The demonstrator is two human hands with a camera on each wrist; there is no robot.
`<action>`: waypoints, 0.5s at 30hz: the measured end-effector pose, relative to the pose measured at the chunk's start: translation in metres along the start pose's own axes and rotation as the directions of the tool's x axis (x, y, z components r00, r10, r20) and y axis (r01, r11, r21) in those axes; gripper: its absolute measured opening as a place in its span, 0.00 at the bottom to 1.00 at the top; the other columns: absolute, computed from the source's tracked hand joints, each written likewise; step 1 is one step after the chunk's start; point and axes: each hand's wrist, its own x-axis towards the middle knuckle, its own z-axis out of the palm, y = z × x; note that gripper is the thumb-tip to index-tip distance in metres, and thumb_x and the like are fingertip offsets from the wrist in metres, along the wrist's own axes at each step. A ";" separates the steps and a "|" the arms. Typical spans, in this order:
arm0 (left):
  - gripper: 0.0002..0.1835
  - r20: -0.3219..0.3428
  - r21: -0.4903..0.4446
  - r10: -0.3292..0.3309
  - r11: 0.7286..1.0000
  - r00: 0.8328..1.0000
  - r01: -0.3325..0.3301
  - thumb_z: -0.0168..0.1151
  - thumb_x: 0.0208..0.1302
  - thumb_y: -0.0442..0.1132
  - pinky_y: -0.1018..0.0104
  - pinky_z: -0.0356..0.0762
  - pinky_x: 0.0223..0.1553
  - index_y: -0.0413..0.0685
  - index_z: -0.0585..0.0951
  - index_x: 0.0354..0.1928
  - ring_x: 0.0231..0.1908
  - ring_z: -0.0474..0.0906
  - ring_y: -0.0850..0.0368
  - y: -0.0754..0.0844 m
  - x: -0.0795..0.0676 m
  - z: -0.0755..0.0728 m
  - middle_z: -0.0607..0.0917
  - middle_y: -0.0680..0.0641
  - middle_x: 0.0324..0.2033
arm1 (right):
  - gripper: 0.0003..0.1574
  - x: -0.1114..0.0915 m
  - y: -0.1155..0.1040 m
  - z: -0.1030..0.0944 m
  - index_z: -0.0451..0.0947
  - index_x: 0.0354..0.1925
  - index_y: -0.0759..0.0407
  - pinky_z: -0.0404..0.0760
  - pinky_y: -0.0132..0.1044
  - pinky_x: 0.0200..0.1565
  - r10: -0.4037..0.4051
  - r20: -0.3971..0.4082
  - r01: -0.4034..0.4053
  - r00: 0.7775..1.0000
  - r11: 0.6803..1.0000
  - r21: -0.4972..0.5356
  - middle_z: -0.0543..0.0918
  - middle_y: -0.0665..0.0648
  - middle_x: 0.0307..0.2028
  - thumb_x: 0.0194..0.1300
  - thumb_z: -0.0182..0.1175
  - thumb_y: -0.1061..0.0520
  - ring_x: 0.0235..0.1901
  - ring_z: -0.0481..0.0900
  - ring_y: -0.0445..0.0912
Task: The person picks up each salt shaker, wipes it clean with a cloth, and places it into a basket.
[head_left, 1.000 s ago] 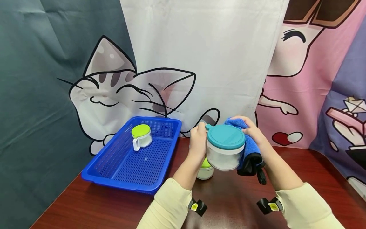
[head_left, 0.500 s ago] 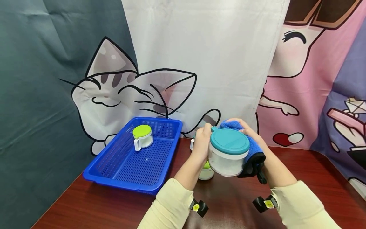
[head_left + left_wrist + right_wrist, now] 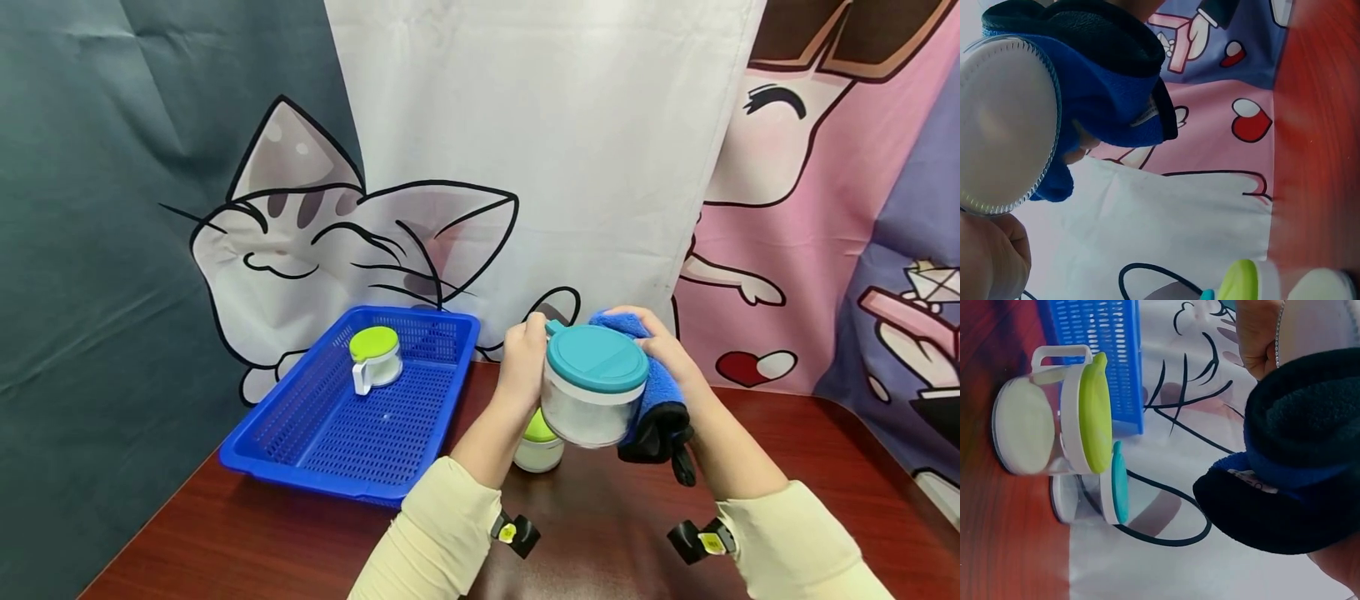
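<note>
Held up above the table is a clear jar [image 3: 588, 412] with a white collar and a teal lid [image 3: 597, 358]. My left hand [image 3: 522, 358] grips it on its left side, where the handle is mostly hidden by the fingers. My right hand [image 3: 666, 348] holds a blue cloth [image 3: 660, 392] with black edging, pressed to the jar's right side. In the left wrist view the round jar base [image 3: 1007, 125] faces the camera, and the cloth [image 3: 1104, 100] lies against it. The cloth hides much of the right hand's fingers.
A blue perforated basket [image 3: 247, 467] stands at left, holding a green-lidded jar [image 3: 377, 358] with a white handle. Below the raised jar, another green-lidded jar [image 3: 538, 454] stands on the dark red table [image 3: 600, 533]. Beyond it, a teal-lidded jar [image 3: 1119, 487] shows in the right wrist view.
Both hands, with the jar and the cloth, shifted slightly right and down, then came back up and left. The grip on each looks the same.
</note>
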 end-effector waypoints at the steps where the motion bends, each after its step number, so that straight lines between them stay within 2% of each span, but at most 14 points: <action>1: 0.20 -0.003 -0.002 0.006 1.000 1.000 -0.006 0.44 0.58 0.40 0.71 0.60 0.19 0.51 0.61 0.08 0.15 0.59 0.61 0.001 0.001 -0.001 0.63 0.55 0.09 | 0.26 -0.003 -0.003 0.002 0.72 0.42 0.40 0.69 0.29 0.45 0.028 -0.029 -0.028 0.999 1.000 -0.009 0.72 0.41 0.44 0.58 0.38 0.67 0.46 0.69 0.38; 4: 0.20 -0.015 0.007 0.020 1.000 1.000 -0.020 0.44 0.59 0.40 0.71 0.60 0.19 0.51 0.61 0.08 0.15 0.59 0.61 0.005 0.003 -0.002 0.62 0.55 0.09 | 0.22 -0.010 -0.009 0.006 0.71 0.47 0.42 0.69 0.33 0.46 0.027 -0.070 -0.030 0.997 0.999 -0.045 0.71 0.46 0.49 0.61 0.38 0.61 0.50 0.67 0.43; 8: 0.20 -0.045 0.022 0.041 0.999 0.998 -0.040 0.44 0.58 0.40 0.70 0.60 0.20 0.50 0.60 0.08 0.16 0.59 0.61 0.010 0.007 -0.006 0.62 0.55 0.09 | 0.22 -0.014 -0.010 0.006 0.70 0.50 0.43 0.68 0.34 0.46 -0.018 -0.091 0.011 0.996 0.997 -0.082 0.70 0.49 0.51 0.62 0.38 0.59 0.50 0.66 0.45; 11: 0.19 -0.078 0.019 0.053 0.998 0.996 -0.052 0.44 0.58 0.40 0.70 0.60 0.21 0.51 0.60 0.09 0.17 0.59 0.60 0.014 0.011 -0.009 0.62 0.55 0.10 | 0.23 -0.016 -0.010 0.003 0.69 0.51 0.45 0.70 0.32 0.45 -0.054 -0.093 0.050 0.994 0.998 -0.046 0.69 0.50 0.51 0.62 0.38 0.61 0.48 0.68 0.44; 15: 0.18 -0.136 0.020 0.074 0.997 0.988 -0.072 0.43 0.59 0.41 0.69 0.58 0.19 0.51 0.59 0.11 0.16 0.57 0.60 0.019 0.020 -0.017 0.61 0.55 0.11 | 0.23 -0.017 -0.010 -0.003 0.68 0.51 0.48 0.75 0.31 0.41 -0.088 -0.092 0.093 0.992 0.994 0.057 0.72 0.51 0.49 0.62 0.38 0.63 0.44 0.72 0.44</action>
